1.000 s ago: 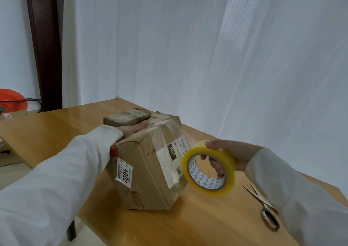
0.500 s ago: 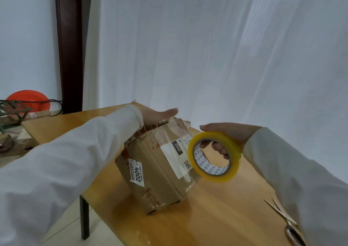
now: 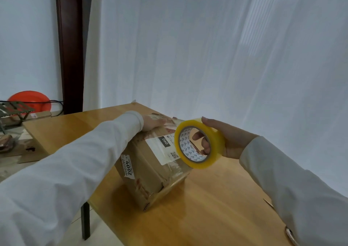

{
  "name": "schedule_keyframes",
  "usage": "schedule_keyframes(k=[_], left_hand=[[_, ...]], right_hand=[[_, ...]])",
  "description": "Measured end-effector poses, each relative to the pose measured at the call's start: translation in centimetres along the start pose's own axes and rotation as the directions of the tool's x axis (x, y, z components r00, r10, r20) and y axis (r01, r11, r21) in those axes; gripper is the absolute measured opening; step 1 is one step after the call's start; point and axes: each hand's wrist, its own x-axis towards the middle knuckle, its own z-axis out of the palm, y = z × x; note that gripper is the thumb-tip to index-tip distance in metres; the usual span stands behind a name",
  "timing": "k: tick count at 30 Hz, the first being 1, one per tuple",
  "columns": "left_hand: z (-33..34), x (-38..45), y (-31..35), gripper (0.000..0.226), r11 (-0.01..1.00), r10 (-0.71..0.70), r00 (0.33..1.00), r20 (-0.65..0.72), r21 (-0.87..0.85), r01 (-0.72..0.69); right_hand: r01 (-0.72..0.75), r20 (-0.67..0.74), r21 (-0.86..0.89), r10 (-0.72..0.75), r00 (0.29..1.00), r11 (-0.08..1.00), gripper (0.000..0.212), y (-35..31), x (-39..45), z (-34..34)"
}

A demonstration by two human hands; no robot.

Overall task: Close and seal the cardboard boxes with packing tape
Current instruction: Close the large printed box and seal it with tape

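Yellow tape roll (image 3: 200, 143) is gripped by the right hand (image 3: 228, 139); the left hand (image 3: 153, 122) presses flat on the cardboard box (image 3: 150, 167) beside it.

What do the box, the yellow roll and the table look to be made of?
The box: brown cardboard, matt and creased, with paper labels and shiny tape strips. The tape roll: glossy, see-through yellowish plastic film wound on what looks like a printed card core. The table: wood or wood-look laminate, with visible grain and a smooth sheen.
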Motion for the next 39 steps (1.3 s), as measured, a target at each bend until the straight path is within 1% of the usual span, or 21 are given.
schedule_keyframes(k=[1, 2, 4, 6, 8, 11, 14, 16, 19, 21, 22, 24, 26, 27, 30, 33, 36, 39], left_hand=[[0.5, 0.6, 0.1, 0.078, 0.999, -0.049, 0.999, 0.017, 0.005, 0.049], [0.6, 0.5, 0.5, 0.08, 0.996, -0.093, 0.995, 0.033, -0.015, 0.093], [1.6, 1.0, 0.5, 0.074, 0.988, -0.146, 0.989, 0.015, -0.043, 0.146], [2.5, 1.5, 0.2, 0.071, 0.99, -0.138, 0.99, 0.027, -0.029, 0.138], [3.6, 2.3, -0.8, 0.072, 0.989, -0.151, 0.986, 0.068, 0.015, 0.15], [4.7, 2.4, -1.9, 0.083, 0.971, -0.232, 0.957, 0.174, -0.014, 0.238], [5.1, 2.9, -2.3, 0.092, 0.963, -0.253, 0.947, 0.197, -0.046, 0.266], [5.0, 3.1, -2.3, 0.095, 0.958, -0.268, 0.943, 0.197, -0.053, 0.283], [5.0, 2.7, -2.2, 0.095, 0.948, -0.287, 0.936, 0.203, -0.081, 0.308], [5.0, 2.6, -2.2, 0.096, 0.936, -0.307, 0.93, 0.203, -0.11, 0.334], [4.9, 2.7, -2.4, 0.099, 0.931, -0.317, 0.926, 0.204, -0.119, 0.344], [4.9, 2.9, -2.6, 0.105, 0.928, -0.323, 0.924, 0.207, -0.121, 0.352], [5.0, 3.0, -2.6, 0.106, 0.931, -0.318, 0.926, 0.203, -0.121, 0.346], [5.0, 3.0, -2.5, 0.105, 0.928, -0.317, 0.927, 0.201, -0.137, 0.347], [5.1, 3.0, -2.3, 0.102, 0.923, -0.315, 0.93, 0.192, -0.167, 0.347], [5.1, 3.1, -2.6, 0.1, 0.921, -0.305, 0.929, 0.209, -0.186, 0.344], [5.1, 3.0, -3.1, 0.105, 0.911, -0.298, 0.93, 0.216, -0.225, 0.344], [5.0, 3.6, -3.8, 0.115, 0.898, -0.291, 0.93, 0.226, -0.272, 0.347]], right_hand=[[-0.012, -0.028, -0.022, 0.012, 1.0, 1.0, 0.048, -0.4, 0.1, 0.5], [-0.025, -0.06, -0.034, 0.023, 0.998, 0.999, 0.047, -0.9, 0.2, 1.0], [-0.034, -0.116, -0.04, 0.03, 0.993, 0.999, 0.046, -1.7, 0.5, 1.9], [-0.026, -0.147, -0.044, 0.02, 0.989, 0.999, 0.045, -2.1, 1.1, 2.7], [-0.016, -0.157, -0.049, 0.008, 0.988, 0.999, 0.046, -2.3, 1.8, 3.3], [0.024, -0.156, -0.078, -0.036, 0.987, 0.997, 0.046, -1.8, 2.6, 3.8], [0.075, -0.164, -0.087, -0.088, 0.983, 0.993, 0.048, -0.7, 2.5, 3.2], [0.083, -0.172, -0.109, -0.101, 0.98, 0.991, 0.05, -0.5, 2.2, 3.1], [0.027, -0.206, -0.186, -0.066, 0.976, 0.982, 0.049, -1.5, 1.3, 3.5], [-0.056, -0.243, -0.283, -0.015, 0.97, 0.957, 0.048, -2.2, -0.2, 3.3], [-0.118, -0.26, -0.341, 0.026, 0.965, 0.933, 0.047, -2.1, -1.0, 2.8], [-0.273, -0.288, -0.461, 0.149, 0.946, 0.844, 0.046, -0.5, -2.4, 1.9], [-0.402, -0.32, -0.498, 0.268, 0.909, 0.768, 0.046, 2.7, -2.5, 1.2], [-0.438, -0.325, -0.493, 0.308, 0.894, 0.752, 0.047, 4.4, -2.1, 1.0], [-0.442, -0.311, -0.455, 0.327, 0.892, 0.773, 0.051, 8.1, -0.2, 0.4], [-0.427, -0.303, -0.425, 0.319, 0.898, 0.798, 0.058, 8.9, 0.9, 0.2], [-0.416, -0.311, -0.444, 0.299, 0.902, 0.794, 0.061, 9.4, 1.4, 0.3], [-0.363, -0.254, -0.431, 0.274, 0.927, 0.826, 0.054, 9.3, 1.0, 0.2]])
